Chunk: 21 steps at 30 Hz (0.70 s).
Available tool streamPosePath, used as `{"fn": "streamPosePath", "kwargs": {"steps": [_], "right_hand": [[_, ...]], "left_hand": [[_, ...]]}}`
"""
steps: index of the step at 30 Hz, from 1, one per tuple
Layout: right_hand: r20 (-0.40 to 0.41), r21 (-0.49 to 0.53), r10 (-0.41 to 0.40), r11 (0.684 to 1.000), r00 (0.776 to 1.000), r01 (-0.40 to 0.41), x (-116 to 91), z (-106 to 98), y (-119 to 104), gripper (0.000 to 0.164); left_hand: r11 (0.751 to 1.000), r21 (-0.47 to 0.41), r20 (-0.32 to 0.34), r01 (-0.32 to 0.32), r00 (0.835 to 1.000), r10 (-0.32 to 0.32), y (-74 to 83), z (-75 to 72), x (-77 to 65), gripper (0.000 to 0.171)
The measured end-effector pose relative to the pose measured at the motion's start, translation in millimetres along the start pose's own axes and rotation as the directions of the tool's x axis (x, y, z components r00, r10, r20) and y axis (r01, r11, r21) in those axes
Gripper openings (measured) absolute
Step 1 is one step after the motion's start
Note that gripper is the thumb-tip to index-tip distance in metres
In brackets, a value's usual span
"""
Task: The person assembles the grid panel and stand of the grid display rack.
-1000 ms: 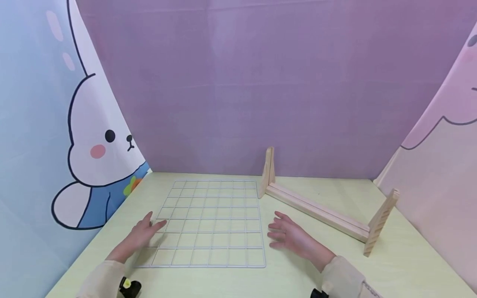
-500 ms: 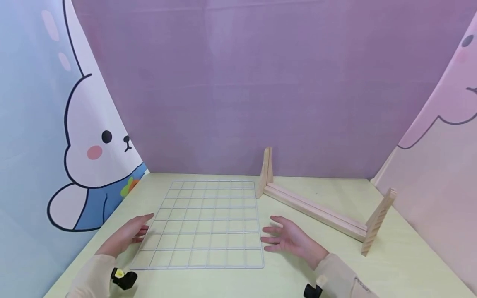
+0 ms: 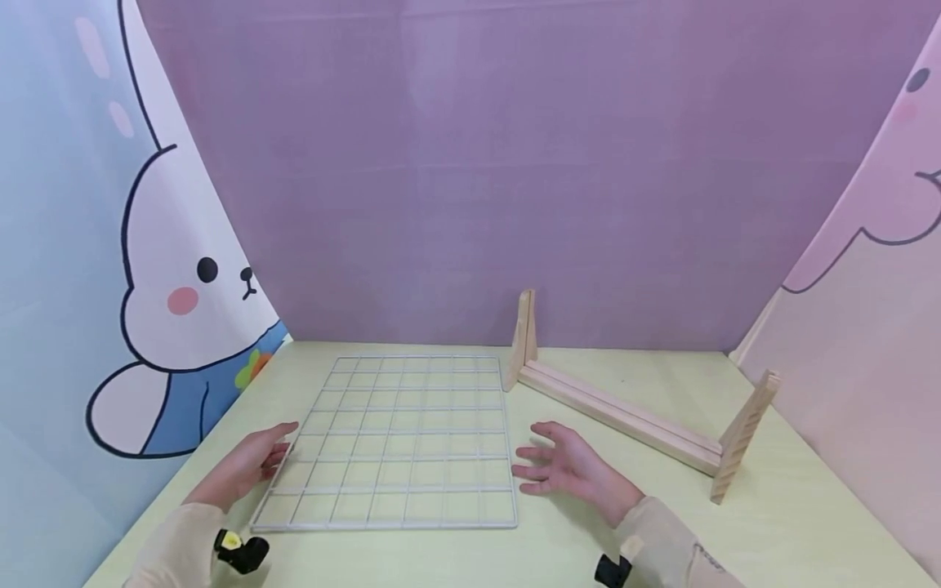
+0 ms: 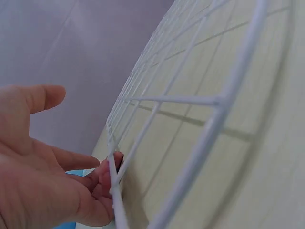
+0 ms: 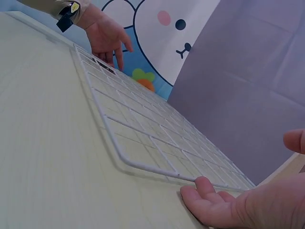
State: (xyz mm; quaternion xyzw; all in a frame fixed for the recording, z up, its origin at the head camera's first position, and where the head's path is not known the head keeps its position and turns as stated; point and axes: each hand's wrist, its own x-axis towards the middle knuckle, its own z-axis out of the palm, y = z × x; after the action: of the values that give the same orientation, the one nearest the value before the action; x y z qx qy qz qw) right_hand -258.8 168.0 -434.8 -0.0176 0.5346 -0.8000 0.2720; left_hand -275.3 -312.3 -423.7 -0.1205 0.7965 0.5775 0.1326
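Note:
A white wire grid panel [image 3: 390, 431] lies nearly flat over the table, its left side slightly raised. At its left edge my left hand [image 3: 246, 465] has its fingers beneath the rim. In the left wrist view, these fingers [image 4: 106, 179] touch the outer wire [image 4: 196, 160] from below, while the thumb stands away from it. My right hand [image 3: 569, 472] is beside the right edge, palm turned inward. Seen from the right wrist, its fingertips [image 5: 202, 186] meet the panel's rim, and the thumb [image 5: 294, 140] is held apart.
A wooden stand [image 3: 625, 420] with a grooved bar and two upright end pieces sits behind and right of the right hand. The pale table [image 3: 434, 563] ends at a purple backdrop [image 3: 470, 180]. Printed cartoon cloths [image 3: 184, 245] hang at the sides.
My left hand has moved outward from above the grid's left edge, and its fingers have gone under the rim. The right hand has come closer to the right edge. The left side has risen slightly.

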Motion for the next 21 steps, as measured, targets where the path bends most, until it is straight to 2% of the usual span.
{"fn": "streamPosePath", "kwargs": {"steps": [2,4,7,10,15,18,21], "right_hand": [[-0.006,0.019,-0.003,1.0,1.0,0.003,0.2,1.2,0.4,0.072],[-0.021,0.044,-0.002,0.999,1.0,0.003,1.3,2.0,0.7,0.072],[-0.035,0.069,-0.002,0.998,0.999,0.004,3.9,2.3,0.8,0.072],[-0.027,0.065,-0.002,0.998,1.0,0.004,6.6,2.7,0.7,0.068],[-0.022,0.04,0.011,0.999,1.0,-0.01,10.4,4.4,0.4,0.039],[-0.019,0.016,0.012,1.0,1.0,-0.012,11.1,4.0,0.6,0.023],[0.008,-0.006,0.011,1.0,1.0,-0.011,10.0,1.8,1.3,0.016]], "left_hand": [[1.0,0.007,0.0,-0.021,1.0,0.021,-2.0,1.6,-0.3,0.053],[0.999,0.019,-0.003,-0.04,0.999,0.04,-4.3,3.2,-1.1,0.041],[0.997,0.011,-0.007,-0.074,0.997,0.074,-8.4,3.9,-1.6,0.04],[0.994,-0.045,-0.017,-0.096,0.995,0.095,-11.7,3.1,0.0,0.034],[0.981,-0.16,0.005,-0.108,0.994,0.11,-15.2,0.7,2.4,0.028],[0.975,-0.195,0.058,-0.105,0.991,0.118,-17.2,-0.5,3.7,0.026],[0.968,-0.234,0.112,-0.093,0.986,0.122,-18.9,-1.1,4.4,0.027]]}}
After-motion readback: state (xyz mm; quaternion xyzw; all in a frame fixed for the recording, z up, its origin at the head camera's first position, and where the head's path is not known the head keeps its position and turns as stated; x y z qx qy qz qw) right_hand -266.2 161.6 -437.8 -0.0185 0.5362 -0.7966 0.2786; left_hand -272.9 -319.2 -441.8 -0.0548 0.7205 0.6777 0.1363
